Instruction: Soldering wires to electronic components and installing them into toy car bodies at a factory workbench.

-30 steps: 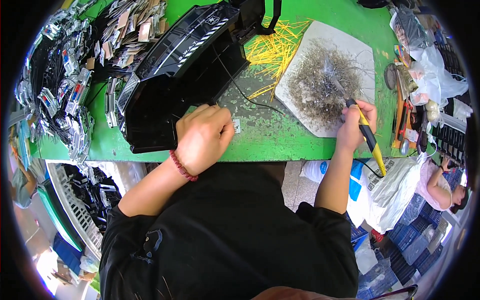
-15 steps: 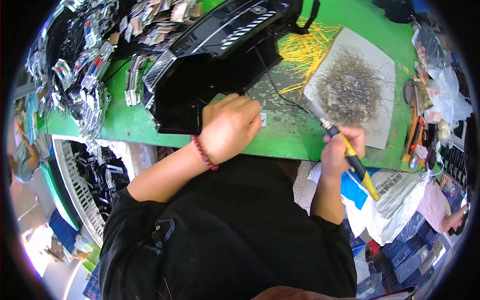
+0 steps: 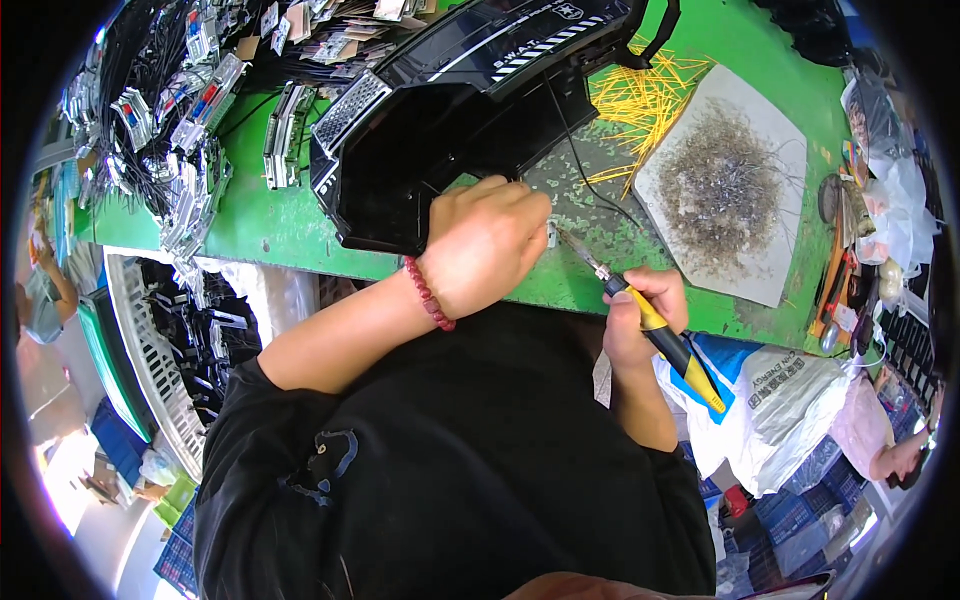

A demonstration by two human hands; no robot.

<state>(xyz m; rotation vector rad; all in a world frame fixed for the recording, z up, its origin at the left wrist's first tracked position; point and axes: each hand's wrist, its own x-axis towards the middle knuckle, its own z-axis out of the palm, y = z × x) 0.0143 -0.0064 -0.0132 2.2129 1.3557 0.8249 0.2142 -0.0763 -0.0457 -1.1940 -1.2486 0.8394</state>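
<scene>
My left hand [image 3: 487, 232], with a red bead bracelet at the wrist, is closed at the near edge of a hollow black plastic toy car shell [image 3: 370, 190]. Its fingertips are hidden under the hand. In my right hand [image 3: 640, 315] is a soldering iron [image 3: 690, 372] with a yellow and black handle. The iron's metal tip points left, close to a small pale piece [image 3: 551, 234] beside my left thumb. Whether the tip touches that piece I cannot tell. A thin black wire [image 3: 573, 140] runs out of the shell across the bench.
The green bench [image 3: 240, 225] carries a heap of silvery parts with black wires [image 3: 200, 110] at left. Yellow wires [image 3: 650, 105] lie behind a pale board [image 3: 790, 240] strewn with dark bits. Tools [image 3: 835, 275] and plastic bags [image 3: 895, 200] crowd the right edge.
The soldering iron in my right hand has moved left from beside the pale board toward my left hand. My left hand keeps its place at the shell while the whole view shifts slightly.
</scene>
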